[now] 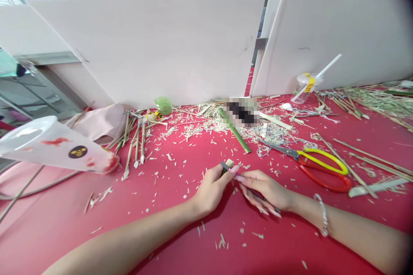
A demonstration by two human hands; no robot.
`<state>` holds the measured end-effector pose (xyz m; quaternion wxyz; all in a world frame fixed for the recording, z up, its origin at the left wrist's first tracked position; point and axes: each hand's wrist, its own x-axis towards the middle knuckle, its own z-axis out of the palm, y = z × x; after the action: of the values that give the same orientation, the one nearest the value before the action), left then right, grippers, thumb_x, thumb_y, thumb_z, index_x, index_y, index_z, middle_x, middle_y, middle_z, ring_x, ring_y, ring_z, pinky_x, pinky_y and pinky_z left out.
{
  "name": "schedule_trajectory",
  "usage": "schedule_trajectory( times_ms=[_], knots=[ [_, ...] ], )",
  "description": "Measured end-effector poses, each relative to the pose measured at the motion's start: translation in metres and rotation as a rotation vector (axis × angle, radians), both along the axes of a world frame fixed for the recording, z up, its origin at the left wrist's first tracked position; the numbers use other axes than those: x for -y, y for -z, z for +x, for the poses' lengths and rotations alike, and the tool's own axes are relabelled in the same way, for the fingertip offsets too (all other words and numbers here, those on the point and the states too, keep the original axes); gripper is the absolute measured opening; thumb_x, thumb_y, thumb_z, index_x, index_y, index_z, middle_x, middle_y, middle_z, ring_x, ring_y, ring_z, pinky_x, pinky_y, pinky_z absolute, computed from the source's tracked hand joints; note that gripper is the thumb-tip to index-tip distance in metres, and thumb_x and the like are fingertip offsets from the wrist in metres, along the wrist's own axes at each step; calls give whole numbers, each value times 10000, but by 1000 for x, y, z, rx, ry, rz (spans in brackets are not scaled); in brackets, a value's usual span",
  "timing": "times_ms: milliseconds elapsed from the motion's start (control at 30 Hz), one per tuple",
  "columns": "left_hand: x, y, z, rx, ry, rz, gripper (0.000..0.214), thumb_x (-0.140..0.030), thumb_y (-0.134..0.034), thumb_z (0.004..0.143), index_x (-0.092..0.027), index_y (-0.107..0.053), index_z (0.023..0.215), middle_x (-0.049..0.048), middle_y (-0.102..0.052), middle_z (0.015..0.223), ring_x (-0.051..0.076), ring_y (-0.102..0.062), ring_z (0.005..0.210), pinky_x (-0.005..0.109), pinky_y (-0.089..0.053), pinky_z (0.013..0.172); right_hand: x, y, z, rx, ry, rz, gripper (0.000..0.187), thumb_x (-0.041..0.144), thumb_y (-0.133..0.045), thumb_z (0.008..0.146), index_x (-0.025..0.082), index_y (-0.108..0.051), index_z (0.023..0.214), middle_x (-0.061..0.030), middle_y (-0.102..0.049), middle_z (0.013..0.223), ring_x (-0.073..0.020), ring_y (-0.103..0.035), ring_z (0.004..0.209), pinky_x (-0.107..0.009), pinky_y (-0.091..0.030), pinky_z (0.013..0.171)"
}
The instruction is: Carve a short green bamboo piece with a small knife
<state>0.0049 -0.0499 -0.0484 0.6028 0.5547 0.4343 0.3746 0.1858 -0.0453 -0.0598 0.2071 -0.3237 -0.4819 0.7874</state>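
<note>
One left hand (209, 191): curled closed, pinching a short stalk piece (229, 162).
Right hand (269, 191): loosely curled round what looks like a thin knife (225, 166).
Stalk piece: above the red table (180, 258), pale end beside the blade; probably light, stiff, smooth; best gripped low, clear of the edge.
Scissors (298, 154): beyond the right hand.
Green stick (240, 139): farther, near shavings (193, 131).

Bright, soft shdws, dk R corners
</note>
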Motion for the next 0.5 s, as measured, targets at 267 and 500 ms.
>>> schedule_trajectory(
  times_ms=[267, 500],
  knots=[
    [-1, 1, 0, 13, 20, 2, 362, -498, -538, 914, -171, -511, 760, -8, -520, 663, 136, -477, 665, 262, -393, 660, 0, 2, 0, -18, 14, -8, 441, 554, -511, 918, 161, -511, 717, 46, -552, 391, -72, -412, 200, -133, -224, 200],
    [-3, 2, 0, -54, 16, 61, 419, -546, -523, 907, -159, -543, 748, 19, -582, 704, 166, -538, 726, 286, -421, 722, 1, -1, -1, -3, 43, -4, 448, 554, -513, 919, 161, -513, 704, 49, -542, 377, -65, -386, 193, -128, -219, 201]
  ],
)
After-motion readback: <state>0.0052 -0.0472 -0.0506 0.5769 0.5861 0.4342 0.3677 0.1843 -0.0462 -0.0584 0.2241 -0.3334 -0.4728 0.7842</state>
